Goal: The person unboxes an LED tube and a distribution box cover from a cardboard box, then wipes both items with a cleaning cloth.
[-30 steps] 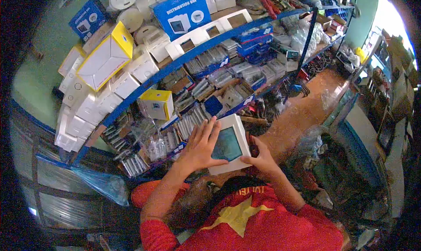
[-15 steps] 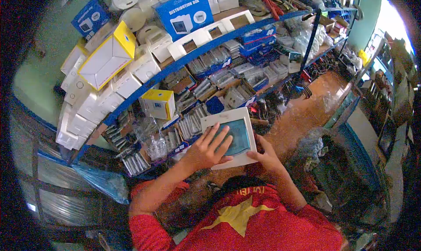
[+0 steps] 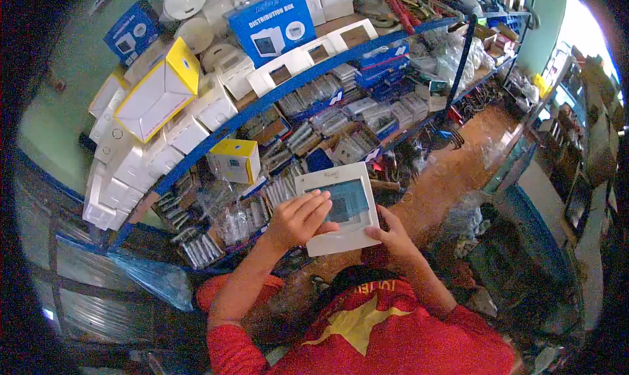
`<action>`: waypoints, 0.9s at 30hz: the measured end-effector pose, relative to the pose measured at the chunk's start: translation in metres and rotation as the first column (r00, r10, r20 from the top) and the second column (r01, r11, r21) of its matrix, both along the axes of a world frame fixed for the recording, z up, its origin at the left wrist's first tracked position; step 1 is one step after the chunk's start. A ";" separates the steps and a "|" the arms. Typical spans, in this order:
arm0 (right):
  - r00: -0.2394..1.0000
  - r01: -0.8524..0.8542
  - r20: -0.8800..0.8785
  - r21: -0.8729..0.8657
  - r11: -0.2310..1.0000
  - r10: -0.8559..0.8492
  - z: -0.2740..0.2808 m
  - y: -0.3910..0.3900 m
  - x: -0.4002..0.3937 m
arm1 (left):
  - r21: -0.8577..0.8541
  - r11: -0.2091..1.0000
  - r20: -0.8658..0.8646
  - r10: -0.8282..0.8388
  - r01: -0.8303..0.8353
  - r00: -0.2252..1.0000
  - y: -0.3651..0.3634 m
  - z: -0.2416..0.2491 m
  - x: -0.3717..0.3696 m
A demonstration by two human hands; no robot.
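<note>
A white distribution box [image 3: 339,244] with a bluish see-through window cover is held in front of my chest, slightly tilted. My right hand [image 3: 395,236] grips its lower right edge, thumb on the front face and the other fingers behind. My left hand [image 3: 301,221] lies over the box's left side, fingers stretched out side by side with their tips over the window [image 3: 350,201]. The left thumb points across the frame below the window. The back of the box is hidden.
A blue-framed shelf [image 3: 314,69] curves ahead, carrying a blue distribution box carton [image 3: 274,27], white boxes and packaged switch parts. A yellow-and-white carton [image 3: 234,160] stands on the lower level. Brown floor [image 3: 452,158] stretches right; a plastic-wrapped bundle [image 3: 154,276] lies left.
My left hand has slid left across the window, and its fingers have drawn closer together. The box has shifted slightly left, with my right hand still holding it.
</note>
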State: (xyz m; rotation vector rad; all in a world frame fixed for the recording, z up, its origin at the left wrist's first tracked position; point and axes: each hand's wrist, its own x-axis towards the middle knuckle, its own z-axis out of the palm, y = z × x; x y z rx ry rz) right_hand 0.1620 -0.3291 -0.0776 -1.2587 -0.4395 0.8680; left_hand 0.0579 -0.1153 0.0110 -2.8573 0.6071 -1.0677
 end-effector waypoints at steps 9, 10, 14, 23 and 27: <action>0.983 -0.026 0.179 -0.008 1.000 0.027 0.002 0.003 0.003 | -0.316 0.946 0.096 -0.042 0.070 0.995 0.019 -0.013 0.011; 0.961 0.011 0.277 -0.039 0.999 0.000 -0.003 0.002 0.000 | -0.404 0.915 0.120 0.074 -0.019 0.990 0.022 -0.013 0.010; 0.904 0.041 0.427 -0.117 0.992 0.013 -0.011 -0.002 -0.006 | -0.672 0.704 0.034 0.338 -0.229 0.940 0.034 0.004 0.022; 0.994 -0.027 0.107 -0.088 0.996 0.037 -0.052 0.002 -0.015 | -0.770 0.526 -0.123 0.432 -0.360 0.894 0.029 -0.022 0.021; 0.990 -0.016 0.138 -0.112 0.994 0.032 -0.037 0.000 -0.013 | -0.900 0.268 -0.205 0.435 -0.343 0.877 0.040 -0.022 0.014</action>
